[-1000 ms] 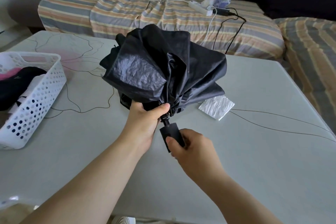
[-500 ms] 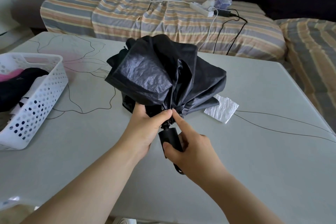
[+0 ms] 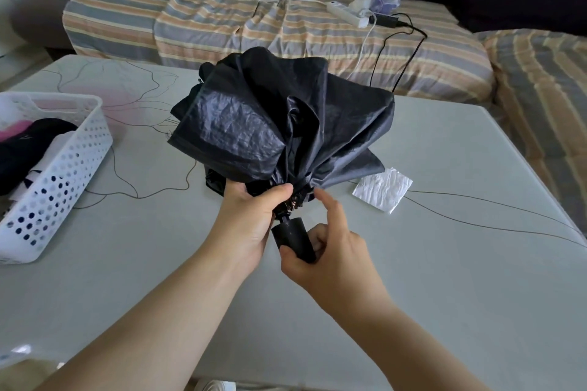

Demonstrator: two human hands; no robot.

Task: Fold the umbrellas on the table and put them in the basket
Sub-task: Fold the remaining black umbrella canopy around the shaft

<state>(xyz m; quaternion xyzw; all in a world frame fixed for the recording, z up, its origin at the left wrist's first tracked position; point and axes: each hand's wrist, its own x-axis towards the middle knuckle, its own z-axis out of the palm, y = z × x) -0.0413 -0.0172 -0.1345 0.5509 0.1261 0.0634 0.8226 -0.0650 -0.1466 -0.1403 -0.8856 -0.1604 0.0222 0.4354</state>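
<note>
Left grip [image 3: 251,219] closes around the gathered base of the black umbrella [image 3: 279,124] at frame centre, held above the desk [image 3: 444,263]. Right grip [image 3: 330,251] holds the black handle [image 3: 293,238], index finger extended toward the canopy. I note the white basket [image 3: 60,181] at the left edge, a tissue [image 3: 382,189] right of centre.

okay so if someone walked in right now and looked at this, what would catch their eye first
The black umbrella held up over the middle of the table, its canopy still loose and crumpled. The left hand grips the gathered fabric at its base while the right hand holds the black handle, forefinger raised towards the cloth. At the left edge sits a white perforated basket with dark items already inside.
</note>
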